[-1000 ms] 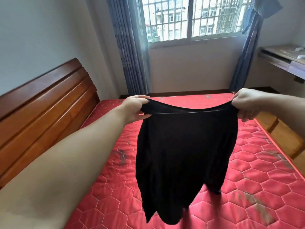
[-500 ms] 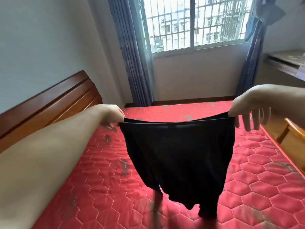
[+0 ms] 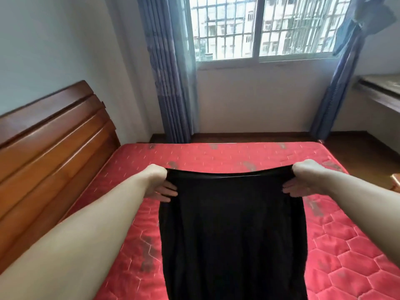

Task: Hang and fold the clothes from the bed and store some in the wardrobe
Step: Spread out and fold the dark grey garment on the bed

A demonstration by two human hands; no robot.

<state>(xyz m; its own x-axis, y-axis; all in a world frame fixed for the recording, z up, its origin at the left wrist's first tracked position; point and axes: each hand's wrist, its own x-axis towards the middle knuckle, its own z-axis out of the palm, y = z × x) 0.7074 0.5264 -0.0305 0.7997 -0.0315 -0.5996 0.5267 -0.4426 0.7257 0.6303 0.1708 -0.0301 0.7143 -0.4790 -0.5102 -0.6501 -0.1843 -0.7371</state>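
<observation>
- Black garment (image 3: 232, 230) stretched by its top edge over the red bed (image 3: 337, 256), mid-mattress.
- Left hand (image 3: 159, 184) and right hand (image 3: 302, 181) pinching its corners, remaining fingers spread.
- Likely next: laying flat for folding.

black garment (image 3: 231, 234) hem cut off below, desk (image 3: 381, 92) cropped

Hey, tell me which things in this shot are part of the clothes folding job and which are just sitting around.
Part of the job:
- black garment, stretched by its top edge
- left hand and right hand, gripping its corners
- red mattress beneath it

Just there:
- wooden headboard
- blue curtains
- barred window
- wooden desk at the right edge
</observation>
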